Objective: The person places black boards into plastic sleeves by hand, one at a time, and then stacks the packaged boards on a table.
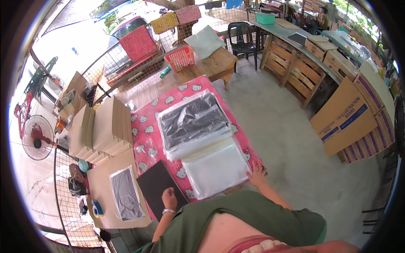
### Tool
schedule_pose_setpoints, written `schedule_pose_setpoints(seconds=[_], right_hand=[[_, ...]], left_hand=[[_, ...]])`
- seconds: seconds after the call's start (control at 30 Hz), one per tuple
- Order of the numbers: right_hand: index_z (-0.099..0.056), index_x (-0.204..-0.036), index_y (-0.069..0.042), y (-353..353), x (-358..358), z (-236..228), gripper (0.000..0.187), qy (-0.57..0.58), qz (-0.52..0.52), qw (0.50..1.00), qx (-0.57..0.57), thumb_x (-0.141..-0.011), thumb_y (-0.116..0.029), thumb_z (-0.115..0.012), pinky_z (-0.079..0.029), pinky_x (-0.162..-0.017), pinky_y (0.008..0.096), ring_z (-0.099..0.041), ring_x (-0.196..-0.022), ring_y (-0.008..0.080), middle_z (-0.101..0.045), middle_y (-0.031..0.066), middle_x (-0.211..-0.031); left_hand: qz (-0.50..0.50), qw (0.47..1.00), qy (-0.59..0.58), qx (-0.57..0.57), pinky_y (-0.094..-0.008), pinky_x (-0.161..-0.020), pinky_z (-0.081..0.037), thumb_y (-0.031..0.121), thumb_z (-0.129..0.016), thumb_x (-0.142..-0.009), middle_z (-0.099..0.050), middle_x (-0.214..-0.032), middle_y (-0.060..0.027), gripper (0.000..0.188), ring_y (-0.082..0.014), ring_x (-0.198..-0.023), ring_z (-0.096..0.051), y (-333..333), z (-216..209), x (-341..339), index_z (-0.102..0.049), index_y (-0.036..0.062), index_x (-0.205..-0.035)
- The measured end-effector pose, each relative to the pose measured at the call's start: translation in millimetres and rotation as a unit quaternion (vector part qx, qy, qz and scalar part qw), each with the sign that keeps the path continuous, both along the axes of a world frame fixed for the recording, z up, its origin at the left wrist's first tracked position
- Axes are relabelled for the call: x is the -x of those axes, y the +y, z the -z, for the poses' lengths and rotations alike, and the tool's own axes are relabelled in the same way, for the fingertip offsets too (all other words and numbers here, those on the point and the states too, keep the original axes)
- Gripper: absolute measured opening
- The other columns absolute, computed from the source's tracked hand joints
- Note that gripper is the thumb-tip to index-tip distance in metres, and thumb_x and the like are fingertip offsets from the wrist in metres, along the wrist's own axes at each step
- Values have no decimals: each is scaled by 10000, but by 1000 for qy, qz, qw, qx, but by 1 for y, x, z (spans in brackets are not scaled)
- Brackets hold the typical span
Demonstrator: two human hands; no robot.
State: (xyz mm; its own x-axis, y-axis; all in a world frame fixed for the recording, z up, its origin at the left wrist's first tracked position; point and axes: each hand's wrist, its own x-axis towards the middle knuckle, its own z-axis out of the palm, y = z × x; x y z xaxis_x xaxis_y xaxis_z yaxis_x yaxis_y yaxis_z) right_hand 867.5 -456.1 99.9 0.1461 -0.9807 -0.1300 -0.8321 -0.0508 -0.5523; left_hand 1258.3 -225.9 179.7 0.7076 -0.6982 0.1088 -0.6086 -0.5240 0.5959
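Over a black board (157, 185) at the table's near left, my left hand (169, 199) is curled closed; what its fingers hold, if anything, is hidden. My right hand (257, 174) rests with fingers apart at the right near corner of a stack of clear plastic sleeves (217, 166). Beyond the sleeves lies a pile of black boards in shiny plastic (192, 120). Pink patterned cloth (145, 126) covers the table under them. Left of the black board, another plastic-wrapped dark sheet (126, 194) lies on a brown cardboard sheet (99, 179).
Folded cardboard boxes (109, 126) stand at the table's left, with a tape roll (97, 208) nearer me. A fan (38, 137) is at far left. Beyond the table are a wooden bench (215, 63), a red basket (179, 58) and a dark chair (243, 40). Large cartons (346, 118) lean at right.
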Motion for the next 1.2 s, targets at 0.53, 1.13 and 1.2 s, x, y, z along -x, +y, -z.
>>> schedule_pose_setpoints(seconds=[0.53,1.13,1.2], right_hand=[[-279,-1415,-149,29,-73,-15,837,274,80,956,71,-762,-603,-540,-107,-1016,681,-114,-1298,532,-182,141,-1456],[-335,-1382,-182,76,-63,24,692,88,209,950,214,-818,-539,-516,-133,-1019,645,-181,-1308,476,-209,149,-1468],[-356,-1364,-172,96,-72,17,651,86,227,932,269,-824,-480,-547,-176,-1003,632,-216,-1293,463,-230,162,-1453]], left_hand=[[409,907,-41,-88,-594,-1053,-200,404,-652,-773,-282,-1398,-212,727,-437,-1318,-227,30,72,-28,-319,111,-1349],[307,931,-81,178,-492,-1063,-251,87,-588,-815,-364,-1361,-221,422,-413,-1302,-282,59,64,-24,-447,13,-1205],[277,937,-99,190,-488,-1056,-270,97,-601,-806,-390,-1350,-193,417,-396,-1291,-311,71,54,-25,-464,32,-1195]])
